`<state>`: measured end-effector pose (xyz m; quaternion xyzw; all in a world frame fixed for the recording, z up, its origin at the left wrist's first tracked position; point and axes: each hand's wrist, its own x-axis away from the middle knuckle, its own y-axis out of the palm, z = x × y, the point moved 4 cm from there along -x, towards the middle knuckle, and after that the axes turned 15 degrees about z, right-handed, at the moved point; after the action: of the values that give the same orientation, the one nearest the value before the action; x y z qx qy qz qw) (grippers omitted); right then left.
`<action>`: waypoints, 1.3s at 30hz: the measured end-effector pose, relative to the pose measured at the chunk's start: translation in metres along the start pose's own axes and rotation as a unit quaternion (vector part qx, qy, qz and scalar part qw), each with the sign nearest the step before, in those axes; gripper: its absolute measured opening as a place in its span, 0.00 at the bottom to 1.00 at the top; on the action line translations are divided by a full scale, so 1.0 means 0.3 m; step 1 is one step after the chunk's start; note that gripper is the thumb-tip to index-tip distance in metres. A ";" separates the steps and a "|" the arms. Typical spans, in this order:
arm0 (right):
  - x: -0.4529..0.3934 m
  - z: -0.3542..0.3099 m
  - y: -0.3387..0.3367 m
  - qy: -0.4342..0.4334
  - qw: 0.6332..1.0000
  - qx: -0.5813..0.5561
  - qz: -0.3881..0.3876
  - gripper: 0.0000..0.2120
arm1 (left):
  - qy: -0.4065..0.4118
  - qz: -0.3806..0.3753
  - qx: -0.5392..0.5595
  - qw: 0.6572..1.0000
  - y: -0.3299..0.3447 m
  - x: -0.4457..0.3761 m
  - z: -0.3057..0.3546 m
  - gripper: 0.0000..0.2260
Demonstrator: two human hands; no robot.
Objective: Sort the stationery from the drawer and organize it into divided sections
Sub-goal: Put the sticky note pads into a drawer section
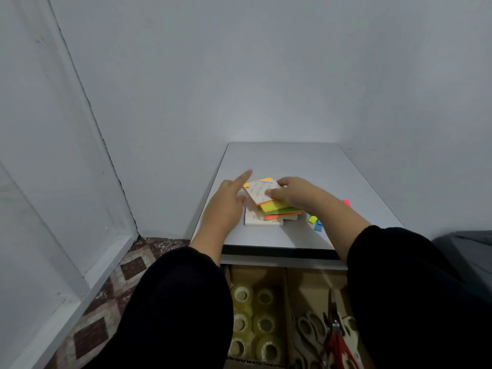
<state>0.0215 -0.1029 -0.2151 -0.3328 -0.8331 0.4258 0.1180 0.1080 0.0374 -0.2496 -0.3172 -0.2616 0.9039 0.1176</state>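
Head view: your right hand (290, 191) fingers clamp the tilted orange-edged notepad (262, 191), its long axis running away left; left hand (226, 206) beside it, forefinger straight.

Sticky-note stack (277, 206): on the counter (292, 161), near its front edge.
Index tabs (315, 222): right of the stack.
Tape rolls (251, 320): drawer's left section, below the front edge.
Scissors (327, 334): right section.

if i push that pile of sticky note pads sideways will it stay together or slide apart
Likely slide apart: the sticky note pads lie fanned and askew, not squared. The top pad, gripped by the right hand, looks tilted, so it would probably shift first. They look light and flat, so tipping seems unlikely.
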 end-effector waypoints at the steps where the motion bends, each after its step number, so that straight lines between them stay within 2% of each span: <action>1: 0.008 0.001 -0.002 -0.004 1.000 -0.003 0.003 0.25 | 0.002 -0.007 0.005 1.000 0.007 -0.002 -0.002 0.19; 3: 0.018 0.008 -0.015 -0.002 0.999 -0.032 0.024 0.23 | -0.002 -0.004 0.039 0.999 0.012 -0.006 -0.009 0.14; 7: 0.020 0.032 -0.067 0.000 0.993 -0.057 0.103 0.20 | 0.019 0.039 0.082 0.996 -0.004 -0.006 -0.007 0.11; 13: 0.056 0.038 -0.080 -0.017 0.991 0.084 0.105 0.26 | 0.005 0.088 0.043 0.995 -0.025 -0.001 -0.010 0.08; 18: 0.087 0.010 -0.068 -0.004 0.978 0.179 0.109 0.24 | -0.030 0.093 0.065 0.993 -0.032 -0.001 -0.007 0.06; 23: 0.129 -0.041 -0.057 -0.058 0.939 0.293 0.169 0.26 | -0.038 0.094 0.061 0.993 -0.032 0.001 -0.010 0.06; 28: 0.142 -0.058 -0.049 -0.058 0.929 0.318 0.181 0.29 | -0.032 0.096 0.052 0.994 -0.032 0.000 -0.014 0.06; 30: 0.141 -0.055 -0.053 -0.046 0.938 0.284 0.193 0.29 | -0.032 0.097 0.051 0.993 -0.032 0.001 -0.013 0.06; 32: 0.139 -0.044 -0.061 -0.021 0.959 0.199 0.198 0.28 | -0.031 0.104 0.051 0.993 -0.035 0.001 -0.011 0.06; 35: 0.130 -0.022 -0.063 -0.010 0.981 -0.017 0.191 0.22 | -0.036 0.112 0.053 0.992 -0.038 0.004 -0.014 0.07; 37: 0.128 -0.001 -0.072 0.003 0.961 -0.187 0.206 0.17 | -0.038 0.124 0.043 0.991 -0.040 0.006 -0.017 0.06; 39: 0.136 0.018 -0.088 0.028 0.929 -0.301 0.212 0.13 | -0.033 0.155 0.016 0.987 -0.054 0.006 -0.015 0.08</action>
<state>-0.0236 -0.0907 -0.2011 -0.5335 -0.8284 0.1606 -0.0574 0.1103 0.0534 -0.2446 -0.3220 -0.1987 0.9252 -0.0282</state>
